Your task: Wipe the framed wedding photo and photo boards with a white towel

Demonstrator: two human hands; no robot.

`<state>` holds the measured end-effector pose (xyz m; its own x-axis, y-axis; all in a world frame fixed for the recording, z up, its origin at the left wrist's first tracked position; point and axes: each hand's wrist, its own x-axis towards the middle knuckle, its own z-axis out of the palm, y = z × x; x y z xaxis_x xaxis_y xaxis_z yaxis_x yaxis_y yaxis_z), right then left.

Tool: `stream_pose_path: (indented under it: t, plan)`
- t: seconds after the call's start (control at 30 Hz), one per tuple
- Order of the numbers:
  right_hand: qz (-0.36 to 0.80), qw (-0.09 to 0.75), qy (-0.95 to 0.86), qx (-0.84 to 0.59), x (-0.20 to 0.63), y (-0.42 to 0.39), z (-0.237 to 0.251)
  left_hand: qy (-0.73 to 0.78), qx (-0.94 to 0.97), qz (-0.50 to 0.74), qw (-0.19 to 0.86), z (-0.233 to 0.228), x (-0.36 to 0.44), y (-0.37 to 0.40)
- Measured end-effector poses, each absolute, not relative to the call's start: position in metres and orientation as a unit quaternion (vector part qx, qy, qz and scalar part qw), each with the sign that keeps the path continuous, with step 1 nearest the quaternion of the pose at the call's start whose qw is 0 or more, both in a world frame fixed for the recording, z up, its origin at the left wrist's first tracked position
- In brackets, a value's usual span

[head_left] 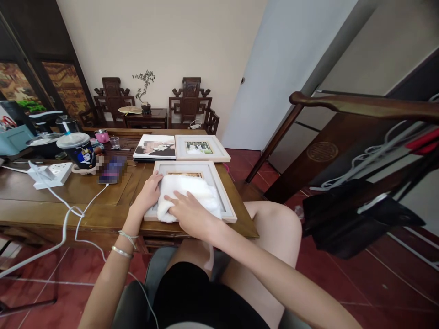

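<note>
A pale wooden picture frame [224,201] lies flat at the near edge of the table, with a fluffy white cloth [192,185] spread over most of its front. Only a strip of the picture [185,174] shows above the cloth. My left hand [151,192] grips the frame's left side, its fingertips close to the cloth's edge. On the cloth's near left part, my right hand [188,212] bunches and presses the fabric against the frame with bent fingers. The undersides of both hands are hidden.
Behind lie a second framed photo [199,147] and a photo board [156,147]. To the left stand a lidded cup [80,153], a phone [111,170] on a cable, and a white power strip [55,174]. A wooden rack [343,107] holding a black bag stands right.
</note>
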<state>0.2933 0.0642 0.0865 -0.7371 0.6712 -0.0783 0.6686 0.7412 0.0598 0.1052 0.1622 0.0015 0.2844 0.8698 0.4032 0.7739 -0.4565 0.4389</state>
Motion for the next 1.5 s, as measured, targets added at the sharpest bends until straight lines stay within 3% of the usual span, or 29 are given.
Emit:
stream_pose_path:
  t: [0.17,0.4,0.93,1.33,1.5]
  plan:
    - [0.007,0.065,0.897,0.437,0.339,0.048,0.082,0.513,0.805,0.287,0.078,0.0,0.104,0.167]
    - [0.086,0.035,0.814,0.573,0.391,0.034,0.069,0.502,0.829,0.232,0.084,0.002,0.104,0.17]
    - [0.066,0.016,0.795,0.603,0.383,0.168,0.077,0.497,0.832,0.229,0.091,0.005,0.102,0.17]
    - [-0.014,0.046,0.826,0.561,0.407,0.035,0.087,0.518,0.812,0.252,0.095,0.007,0.109,0.166]
    - [-0.08,0.013,0.812,0.578,0.422,0.059,0.126,0.511,0.812,0.265,0.096,0.008,0.109,0.164]
